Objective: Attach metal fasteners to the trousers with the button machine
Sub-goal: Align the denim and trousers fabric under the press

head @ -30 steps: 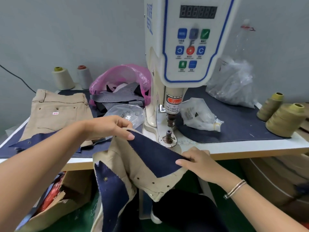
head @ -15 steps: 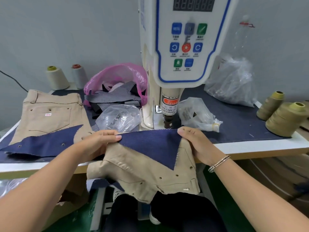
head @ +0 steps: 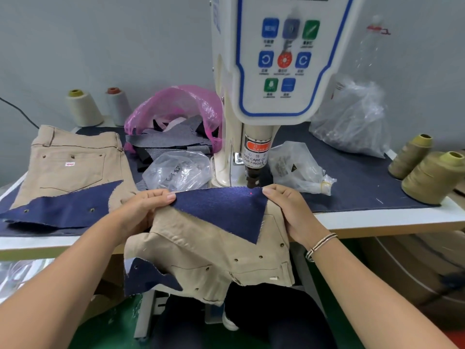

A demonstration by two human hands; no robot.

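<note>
A pair of beige trousers (head: 201,248) with a navy flap hangs over the table's front edge below the white button machine (head: 274,71). My left hand (head: 146,210) pinches the flap's left top edge. My right hand (head: 286,207) grips its right corner, just under the machine's dark punch head (head: 252,177). A red laser dot lies on the navy cloth near my right fingers. Several small metal fasteners dot the beige cloth lower down.
A second pair of beige trousers (head: 73,167) lies at the left on the table (head: 377,220). Clear bags (head: 178,170) (head: 297,167), a pink bag of scraps (head: 176,109) and a large clear bag (head: 352,119) surround the machine. Thread cones stand at back left (head: 83,108) and right (head: 435,177).
Both hands lifted the trousers from below the table edge up onto it, spreading the navy flap under the punch head. The die on the machine base is now covered by cloth.
</note>
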